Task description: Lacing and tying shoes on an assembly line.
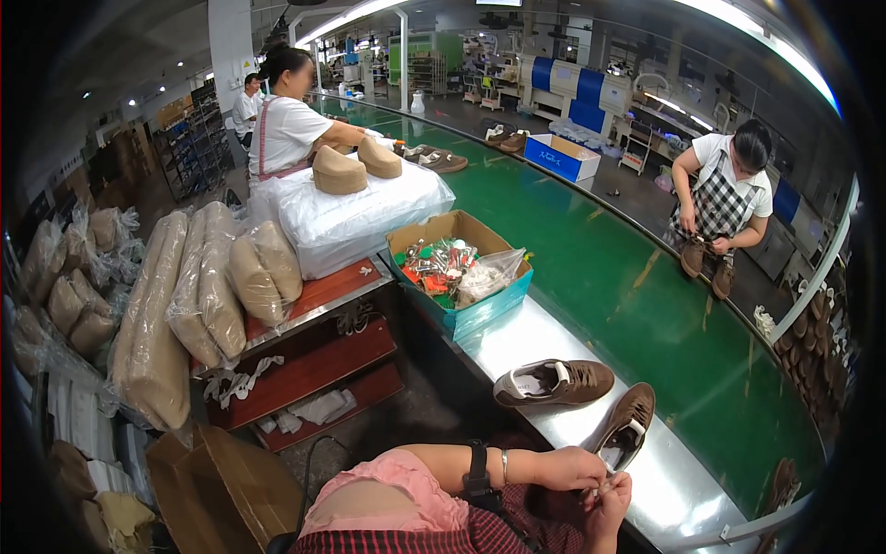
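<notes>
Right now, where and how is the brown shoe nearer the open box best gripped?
Probably by the heel, pinching its collar, coming from above and the left: the shoe sits sole-down on the metal surface, mouth open upward, toe pointing right.

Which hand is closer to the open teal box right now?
Left. The left hand is on the wearer's side of the teal box, to its right and well short of it; the right hand is farther right and lower, farther from it.
</notes>
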Tool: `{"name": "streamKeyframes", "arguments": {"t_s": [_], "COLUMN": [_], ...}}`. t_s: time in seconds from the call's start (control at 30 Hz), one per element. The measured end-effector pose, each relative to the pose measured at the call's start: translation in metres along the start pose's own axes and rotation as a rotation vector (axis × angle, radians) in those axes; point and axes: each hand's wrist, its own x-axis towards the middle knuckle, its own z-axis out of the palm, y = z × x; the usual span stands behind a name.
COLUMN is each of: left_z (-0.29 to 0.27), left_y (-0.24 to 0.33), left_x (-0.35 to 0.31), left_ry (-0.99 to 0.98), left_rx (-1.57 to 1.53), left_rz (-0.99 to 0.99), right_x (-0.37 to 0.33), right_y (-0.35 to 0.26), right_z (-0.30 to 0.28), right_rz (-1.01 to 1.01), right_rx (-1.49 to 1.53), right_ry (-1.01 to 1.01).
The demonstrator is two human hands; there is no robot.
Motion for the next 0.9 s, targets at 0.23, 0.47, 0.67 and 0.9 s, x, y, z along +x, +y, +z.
{"name": "streamKeyframes", "arguments": {"t_s": [0.23, 0.47, 0.67, 0.9], "left_z": [-0.002, -0.009, -0.016, -0.027], "left_y": [0.001, 0.012, 0.030, 0.058], "left_x": [-0.002, -0.003, -0.016, -0.036], "left_ry": [-0.043, -0.111, -0.070, 0.099], "left_rx": [0.082, 0.083, 0.052, 0.057], "left_rz": [-0.014, -0.058, -0.050, 0.084], "right_x": [0.000, -0.004, -0.018, -0.045], "right_y": [0.005, -0.002, -0.015, -0.043], "right_z": [-0.006, 0.008, 0.035, 0.091], "right_rz": [0.003, -0.044, -0.085, -0.059], "right_rx": [-0.073, -0.046, -0.053, -0.221], "right_ry": [0.003, -0.031, -0.088, -0.155]}}
